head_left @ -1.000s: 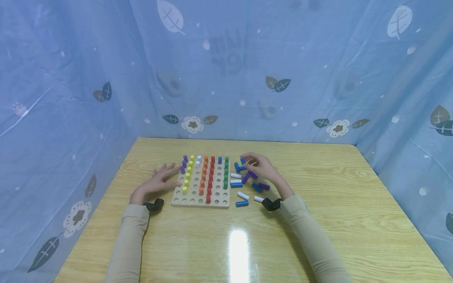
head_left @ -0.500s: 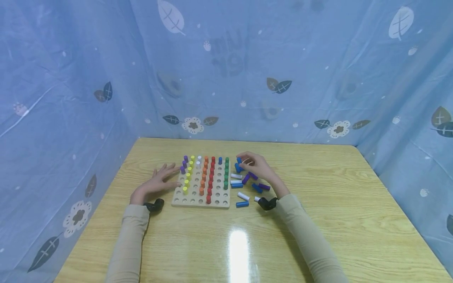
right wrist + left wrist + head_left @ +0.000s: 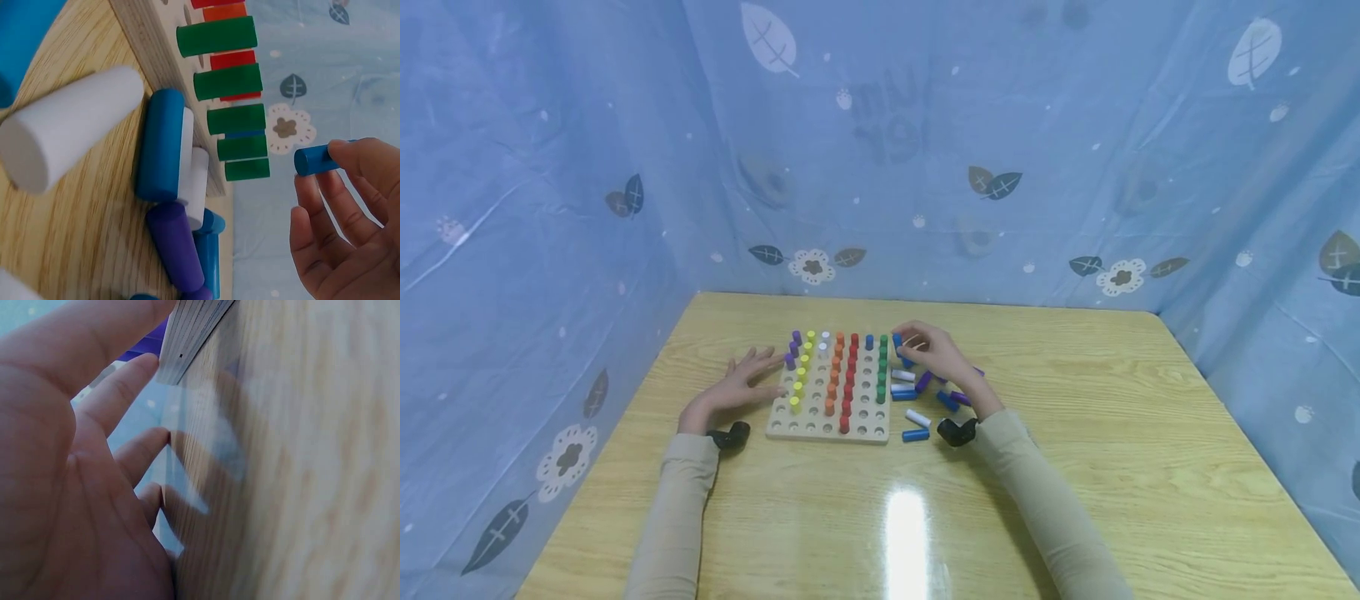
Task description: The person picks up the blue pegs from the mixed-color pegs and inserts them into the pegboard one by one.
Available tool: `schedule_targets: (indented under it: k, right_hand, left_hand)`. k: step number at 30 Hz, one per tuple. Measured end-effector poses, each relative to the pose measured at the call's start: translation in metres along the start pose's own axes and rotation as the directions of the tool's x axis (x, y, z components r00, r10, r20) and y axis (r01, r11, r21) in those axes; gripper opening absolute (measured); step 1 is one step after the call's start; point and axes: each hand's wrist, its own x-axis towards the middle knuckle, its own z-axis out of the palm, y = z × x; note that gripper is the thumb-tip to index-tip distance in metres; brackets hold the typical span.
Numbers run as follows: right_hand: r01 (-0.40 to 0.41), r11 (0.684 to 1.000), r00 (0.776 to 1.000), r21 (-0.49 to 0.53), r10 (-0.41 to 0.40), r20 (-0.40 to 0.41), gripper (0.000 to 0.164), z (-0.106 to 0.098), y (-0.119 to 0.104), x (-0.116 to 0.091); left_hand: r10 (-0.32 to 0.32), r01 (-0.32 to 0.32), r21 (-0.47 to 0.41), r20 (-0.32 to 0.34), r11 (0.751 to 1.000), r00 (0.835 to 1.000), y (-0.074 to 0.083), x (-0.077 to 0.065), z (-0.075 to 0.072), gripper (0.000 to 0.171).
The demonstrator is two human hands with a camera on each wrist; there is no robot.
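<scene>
1. Right hand (image 3: 934, 352) pinches a blue peg (image 3: 312, 160) — raised beside the pegboard (image 3: 829, 437), which lies between the hands.
2. Left hand (image 3: 737, 388), well apart, spreads at the pegboard's other edge.
3. Loose pegs (image 3: 72, 131) lie below the right hand.

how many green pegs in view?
5 green pegs, all upright in the pegboard: one in each of the far five holes of its rightmost column. Others could be hidden behind the right hand.

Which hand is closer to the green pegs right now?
Right. The right hand is just beside the green pegs; the left hand is at the opposite side of the pegboard.
</scene>
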Motion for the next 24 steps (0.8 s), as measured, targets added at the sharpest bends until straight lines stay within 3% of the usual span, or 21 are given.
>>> schedule_targets:
  k: [9,15,21,24]
  right_hand:
    - [-0.004,1.000,1.000,-0.006,0.004,-0.006,0.031,0.007,-0.002,0.006]
    - [0.014,0.999,1.000,0.034,-0.014,0.006,0.030,0.008,-0.025,0.000]
    - [-0.028,0.999,0.999,0.034,0.029,-0.029,0.031,0.018,0.001,0.009]
    - [-0.034,0.999,0.999,0.033,0.035,-0.036,0.032,0.021,0.002,0.010]
  left_hand:
    - [-0.003,0.003,-0.001,-0.002,1.000,1.000,0.000,-0.002,0.002,0.074]
    - [-0.001,0.001,0.003,-0.006,1.000,1.000,0.001,-0.003,0.003,0.073]
    - [-0.009,0.009,-0.002,-0.011,1.000,1.000,0.003,-0.006,0.006,0.073]
    - [-0.016,0.016,-0.008,-0.011,1.000,1.000,0.003,-0.007,0.006,0.074]
